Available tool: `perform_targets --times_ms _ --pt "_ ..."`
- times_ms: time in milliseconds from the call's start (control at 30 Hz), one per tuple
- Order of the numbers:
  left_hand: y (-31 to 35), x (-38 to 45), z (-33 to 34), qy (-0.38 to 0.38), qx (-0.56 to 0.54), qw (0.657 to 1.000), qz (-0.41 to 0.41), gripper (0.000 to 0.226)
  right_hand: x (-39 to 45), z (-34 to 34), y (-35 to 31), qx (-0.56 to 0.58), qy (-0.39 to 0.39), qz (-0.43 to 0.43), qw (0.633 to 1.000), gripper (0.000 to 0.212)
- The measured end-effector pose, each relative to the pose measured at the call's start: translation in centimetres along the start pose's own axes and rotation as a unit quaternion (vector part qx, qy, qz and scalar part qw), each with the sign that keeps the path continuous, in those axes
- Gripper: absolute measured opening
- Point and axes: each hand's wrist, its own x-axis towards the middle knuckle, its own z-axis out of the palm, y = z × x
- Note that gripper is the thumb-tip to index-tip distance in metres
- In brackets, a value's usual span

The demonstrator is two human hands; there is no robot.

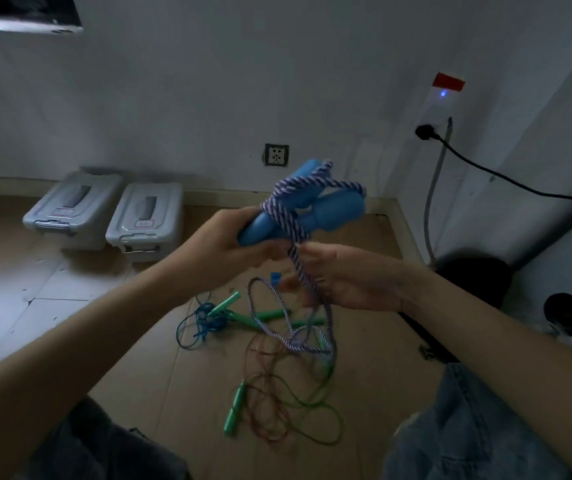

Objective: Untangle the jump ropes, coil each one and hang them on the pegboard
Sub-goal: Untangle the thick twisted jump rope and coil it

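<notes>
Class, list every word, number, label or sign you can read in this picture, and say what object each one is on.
No text in this picture can be read.
Left storage box: small red-edged label on the lid, too blurred to read.
Right storage box: small red-edged label on the lid, too blurred to read.
White wall device: red strip on top and a blue light, no legible writing.
Blue jump rope handles: no print visible.

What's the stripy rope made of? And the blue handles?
The stripy rope looks like twisted cotton or nylon cord: purple and white strands spiral round it, matte. The blue handles look like smooth moulded plastic, slightly glossy. The left hand grips them.
</notes>
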Motion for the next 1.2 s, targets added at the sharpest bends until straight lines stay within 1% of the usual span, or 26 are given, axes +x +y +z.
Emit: perform_targets --times_ms 67,100,133,167,200,233,267,300,333,433,467,500,533,600,667,733,767,800,833,900,933,1000,1067,1133,1167,1200 --pt "-0.3 0.4 -0.2 0.017 -0.061 0.997 -0.052 0.012 0.4 0.7 0.3 0.018 -0.008 -0.057 0.998 0.032" --pt "-0.5 0.5 -0.2 0.03 -0.087 0.993 -0.075 0.009 0.3 1.2 0.3 -0.022 0.004 -0.072 0.997 0.027" --pt "-0.7 0.7 -0.3 0.044 -0.111 0.988 -0.1 0.006 0.3 1.5 0.3 -0.092 0.036 -0.083 0.992 0.019" --pt "-0.7 0.8 -0.2 0.056 -0.128 0.983 -0.122 0.004 0.4 1.8 0.1 -0.17 0.076 -0.095 0.978 0.009" --pt "-0.6 0.9 -0.2 0.064 -0.14 0.978 -0.14 0.002 0.5 2.0 0.0 -0.237 0.11 -0.103 0.96 0.01" --pt "-0.6 1.0 -0.2 0.068 -0.151 0.974 -0.152 0.002 0.5 2.2 -0.1 -0.287 0.133 -0.106 0.943 0.019" --pt "-0.6 1.1 -0.3 0.07 -0.158 0.972 -0.157 0.002 0.6 2.3 -0.2 -0.311 0.143 -0.102 0.934 0.028" --pt "-0.6 1.3 -0.6 0.069 -0.162 0.972 -0.158 0.002 0.5 2.3 -0.4 -0.308 0.143 -0.088 0.936 0.034" --pt "-0.6 1.4 -0.9 0.066 -0.168 0.97 -0.16 0.003 0.4 2.1 -0.6 -0.281 0.134 -0.073 0.947 0.038" --pt "-0.8 1.7 -1.9 0.07 -0.175 0.967 -0.173 0.006 -0.4 1.4 -1.4 -0.19 0.052 -0.06 0.979 0.037" --pt "-1.1 1.9 -2.0 0.075 -0.15 0.971 -0.173 0.006 -0.6 1.2 -1.5 -0.164 0.016 -0.058 0.985 0.034" --pt "-1.6 2.1 -2.1 0.085 -0.091 0.978 -0.168 0.004 -0.8 1.0 -1.6 -0.138 -0.02 -0.051 0.989 0.031" --pt "-2.1 2.3 -2.1 0.097 -0.014 0.983 -0.156 0.007 -1.0 1.0 -1.6 -0.114 -0.047 -0.039 0.992 0.03" --pt "-3.4 2.6 -2.0 0.125 0.122 0.976 -0.131 0.018 -1.1 1.0 -1.4 -0.077 -0.075 -0.014 0.994 0.028" --pt "-4.7 2.7 -2.6 0.167 0.231 0.951 -0.12 0.023 -1.3 1.1 -1.3 -0.063 -0.095 0.003 0.993 0.025" --pt "-5.7 2.2 -3.8 0.211 0.342 0.905 -0.138 0.024 -1.5 1.3 -1.3 -0.056 -0.123 0.018 0.991 0.025" --pt "-6.1 1.8 -4.2 0.218 0.393 0.881 -0.148 0.025 -1.6 1.4 -1.5 -0.049 -0.132 0.016 0.99 0.027" --pt "-6.5 1.5 -4.3 0.202 0.445 0.859 -0.155 0.026 -1.6 1.5 -1.7 -0.041 -0.133 0.007 0.99 0.029" --pt "-6.9 1.1 -3.9 0.165 0.502 0.835 -0.152 0.029 -1.5 1.6 -2.0 -0.038 -0.127 -0.005 0.991 0.03" --pt "-7.5 0.5 -1.3 0.047 0.587 0.798 -0.129 0.031 -1.1 1.8 -2.4 -0.048 -0.092 -0.034 0.994 0.031" --pt "-7.7 0.1 0.5 -0.007 0.6 0.793 -0.109 0.03 -0.8 1.7 -2.5 -0.051 -0.06 -0.048 0.996 0.031" --pt "-8.0 -0.7 3.6 -0.099 0.596 0.794 -0.065 0.027 -0.2 1.0 -2.7 -0.034 0.029 -0.065 0.997 0.034" --pt "-7.5 -1.5 5.4 -0.158 0.586 0.795 -0.012 0.028 0.0 -0.2 -2.8 -0.022 0.116 -0.063 0.991 0.038" --pt "-6.7 -2.1 6.3 -0.202 0.56 0.801 0.067 0.03 -0.1 -1.1 -2.5 -0.078 0.172 -0.057 0.98 0.042" --pt "-6.2 -2.4 6.6 -0.218 0.529 0.813 0.109 0.029 -0.1 -1.3 -2.3 -0.121 0.195 -0.05 0.972 0.042" --pt "-5.4 -2.5 6.7 -0.217 0.475 0.841 0.146 0.028 0.0 -1.5 -2.0 -0.178 0.221 -0.043 0.958 0.042"
